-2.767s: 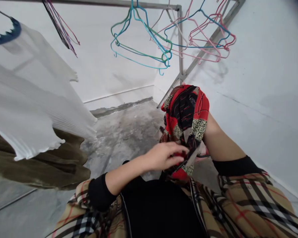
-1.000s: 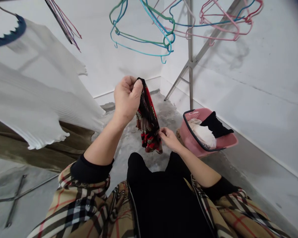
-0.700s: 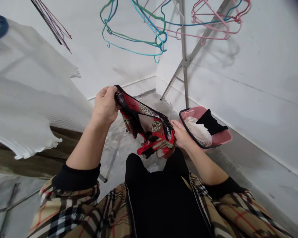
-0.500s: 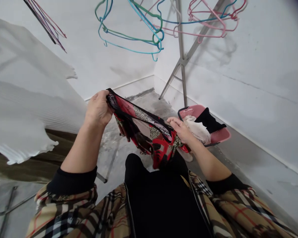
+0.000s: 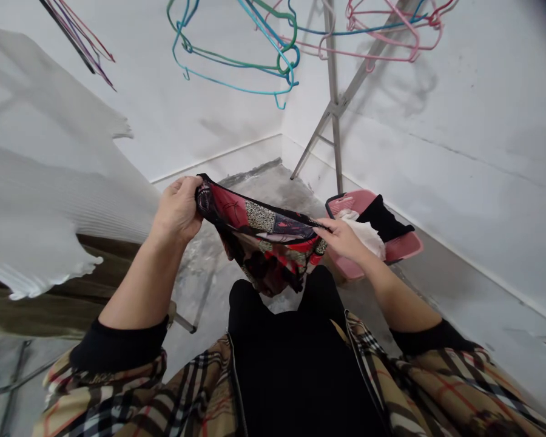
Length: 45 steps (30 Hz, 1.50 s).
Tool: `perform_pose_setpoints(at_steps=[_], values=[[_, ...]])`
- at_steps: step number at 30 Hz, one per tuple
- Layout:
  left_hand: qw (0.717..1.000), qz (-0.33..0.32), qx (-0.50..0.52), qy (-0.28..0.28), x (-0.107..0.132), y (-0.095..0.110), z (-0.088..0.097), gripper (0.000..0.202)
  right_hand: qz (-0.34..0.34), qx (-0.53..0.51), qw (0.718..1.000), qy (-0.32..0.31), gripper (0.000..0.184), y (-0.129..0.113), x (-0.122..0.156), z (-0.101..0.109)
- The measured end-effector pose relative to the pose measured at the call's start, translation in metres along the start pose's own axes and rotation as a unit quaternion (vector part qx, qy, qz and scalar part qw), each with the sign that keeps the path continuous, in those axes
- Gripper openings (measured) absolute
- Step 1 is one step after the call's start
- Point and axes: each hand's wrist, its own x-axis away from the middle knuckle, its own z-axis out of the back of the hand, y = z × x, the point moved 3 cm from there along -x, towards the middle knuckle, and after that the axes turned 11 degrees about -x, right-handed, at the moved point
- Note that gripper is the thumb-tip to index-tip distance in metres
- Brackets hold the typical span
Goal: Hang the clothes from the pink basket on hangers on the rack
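Note:
A thin red, black and leopard-patterned garment (image 5: 260, 216) hangs stretched in front of my body, its black-edged opening facing up; I cannot tell what kind of garment it is. My left hand (image 5: 181, 205) is closed on one end of that black edge. At the other end, and lower, my right hand (image 5: 342, 238) pinches the edge between thumb and fingers. The cloth sags between the two hands, and its lower part hangs in folds above my knees.
A pink basket (image 5: 403, 246) with white cloth (image 5: 366, 235) and black cloth (image 5: 382, 217) stands on the floor at right. Blue and green hangers (image 5: 236, 64) and pink hangers (image 5: 391, 57) hang overhead near a metal stand (image 5: 337, 139). White pleated fabric (image 5: 64, 176) hangs at left.
My hands have moved slightly apart, the left one a little lower and the right one outward. The garment's edge is stretched wider, and its hanging part has swung and refolded.

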Motion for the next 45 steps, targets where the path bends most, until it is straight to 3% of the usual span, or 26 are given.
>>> perform_pose_setpoints(at_steps=[5, 8, 14, 17, 21, 23, 26, 28, 31, 35, 38, 40, 42, 45], values=[[0.998, 0.038, -0.039, -0.033, 0.013, -0.001, -0.004, 0.014, -0.064, -0.111, 0.987, 0.099, 0.027, 0.014, -0.002, 0.007], [0.992, 0.061, -0.076, -0.077, 0.017, -0.005, -0.001, 0.015, -0.099, -0.176, 0.973, 0.110, 0.027, 0.016, -0.005, 0.007], [0.941, 0.128, -0.203, -0.239, 0.022, -0.024, 0.011, 0.030, -0.101, -0.136, 0.978, 0.126, 0.019, 0.004, -0.010, 0.021], [0.927, 0.093, -0.283, -0.230, 0.022, -0.030, 0.018, 0.033, -0.083, -0.106, 0.985, 0.108, 0.020, 0.001, -0.009, 0.029], [0.917, 0.026, -0.360, -0.172, 0.018, -0.035, 0.026, 0.034, -0.063, -0.054, 0.995, 0.060, 0.025, 0.000, -0.008, 0.038], [0.884, -0.030, -0.448, -0.130, 0.017, -0.033, 0.029, 0.028, -0.040, 0.006, 0.998, 0.054, 0.027, -0.002, -0.008, 0.042], [0.781, -0.105, -0.611, -0.074, 0.018, -0.027, 0.029, 0.030, -0.003, 0.111, 0.991, 0.070, 0.025, -0.008, -0.010, 0.048], [0.717, -0.133, -0.680, -0.072, 0.020, -0.025, 0.026, 0.039, 0.018, 0.158, 0.984, 0.085, 0.024, -0.015, -0.012, 0.050], [0.665, -0.145, -0.720, -0.139, 0.023, -0.028, 0.020, 0.042, 0.075, 0.208, 0.969, 0.107, 0.025, -0.026, -0.015, 0.051], [0.632, -0.134, -0.723, -0.243, 0.027, -0.037, 0.016, 0.039, 0.117, 0.195, 0.963, 0.142, 0.026, -0.033, -0.017, 0.051], [0.630, -0.127, -0.716, -0.271, 0.030, -0.045, 0.017, 0.037, 0.058, 0.134, 0.978, 0.150, 0.027, -0.030, -0.019, 0.046], [0.652, -0.129, -0.698, -0.267, 0.030, -0.050, 0.019, 0.031, 0.015, 0.087, 0.985, 0.146, 0.028, -0.029, -0.021, 0.042], [0.703, -0.137, -0.655, -0.240, 0.029, -0.054, 0.020, 0.022, -0.010, 0.038, 0.991, 0.131, 0.028, -0.029, -0.024, 0.039], [0.834, -0.104, -0.506, -0.193, 0.027, -0.057, 0.024, 0.017, -0.033, 0.018, 0.996, 0.085, 0.028, -0.029, -0.027, 0.039]])
